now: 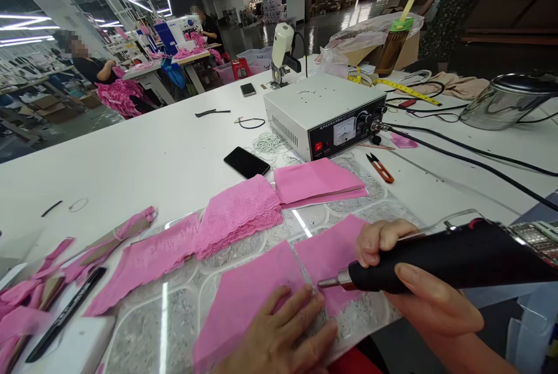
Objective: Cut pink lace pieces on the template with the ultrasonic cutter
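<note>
Two hands before the metal box [320,95]: the left hand [279,333] rests flat on a pink panel [248,295], fingers slightly apart, while the right hand [431,298] has its fingers clamped round a black handheld tool [418,262]! Its metal tip [329,283] is right by the gap between that panel and a second pink panel [329,246], both on the box's near side. A lacy pink stack [239,211] sits to the box's left, a plain pink stack [318,182] just in front. Orange snips [383,172] lie to its right, a black phone [246,162] to its left. Beyond the box, a bottle [392,51], a white machine [283,43] and, far off, a worker [88,68]!
</note>
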